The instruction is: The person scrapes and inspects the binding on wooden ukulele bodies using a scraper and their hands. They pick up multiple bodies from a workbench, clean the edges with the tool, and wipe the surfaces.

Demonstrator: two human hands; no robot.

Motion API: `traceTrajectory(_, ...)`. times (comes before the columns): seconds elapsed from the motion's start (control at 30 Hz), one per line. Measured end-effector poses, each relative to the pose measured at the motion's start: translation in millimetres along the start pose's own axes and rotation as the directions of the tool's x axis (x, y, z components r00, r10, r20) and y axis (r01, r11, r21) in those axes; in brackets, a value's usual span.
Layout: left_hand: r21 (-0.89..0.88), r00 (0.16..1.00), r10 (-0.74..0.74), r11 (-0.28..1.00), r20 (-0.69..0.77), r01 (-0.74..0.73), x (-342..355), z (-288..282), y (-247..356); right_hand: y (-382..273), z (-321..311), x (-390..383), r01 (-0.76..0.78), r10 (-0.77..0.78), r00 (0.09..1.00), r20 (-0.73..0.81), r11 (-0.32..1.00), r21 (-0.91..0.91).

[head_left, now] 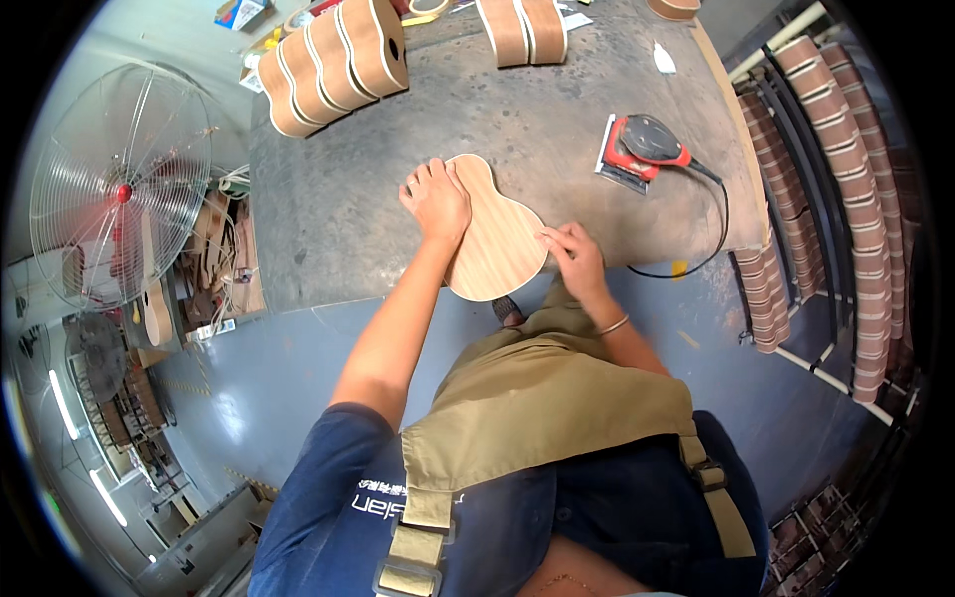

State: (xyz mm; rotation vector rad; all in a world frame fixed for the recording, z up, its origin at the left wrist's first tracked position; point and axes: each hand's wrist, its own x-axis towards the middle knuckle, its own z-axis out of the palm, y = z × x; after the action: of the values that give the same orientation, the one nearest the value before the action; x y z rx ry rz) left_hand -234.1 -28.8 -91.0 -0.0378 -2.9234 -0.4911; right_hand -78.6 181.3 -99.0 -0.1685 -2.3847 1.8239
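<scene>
Wooden instrument workshop, judging by all the guitar shapes

Everything's pointing to a woodworking shop. A red-and-black sander [647, 147] is sitting on a scuffed grey tabletop [497, 109], a pale guitar-shaped body [492, 239] is overhanging the near edge, and a row of brown wooden bodies [333, 65] is filling the far left. Racks [831, 370] on the right are holding long rows of banded brown parts [836, 199]. Cut wood pieces [214, 239] are cluttering the left, near a big caged fan [123, 193]. The person's even wearing a khaki work apron [557, 398].
</scene>
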Motion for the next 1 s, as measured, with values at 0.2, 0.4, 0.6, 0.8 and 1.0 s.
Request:
traceTrajectory(0.2, -0.007, 1.0, 0.005, 1.0, 0.02, -0.005, 1.0, 0.5, -3.6, -15.1, 69.5, -82.4, -0.027, 0.047, 0.943, -0.329, 0.997, 0.067)
traceTrajectory(0.4, -0.136, 0.965, 0.261, 0.957, 0.022, -0.256, 8.8, -2.9, -5.7, -39.8, 63.4, -111.0, -0.143, 0.086, 0.972, 0.217, 0.953, 0.265)
traceTrajectory(0.6, -0.101, 0.909, 0.284, 0.959, 0.306, -0.266, 26.1, -27.9, -5.7, -50.8, 38.6, -93.7, -0.609, 0.469, 0.791, 0.393, 0.533, 0.588)
traceTrajectory(0.8, -0.056, 0.944, -0.031, 0.997, 0.328, 0.052, -6.1, -103.9, -18.2, -15.6, -22.7, 2.7, -0.479, 0.45, 0.878, 0.164, 0.821, 0.31)
traceTrajectory(1.0, -0.183, 0.924, 0.231, 0.966, 0.304, -0.181, -60.6, -72.1, -36.6, -0.1, -37.4, 156.3, -0.302, 0.13, 0.829, 0.545, 0.923, 0.24)
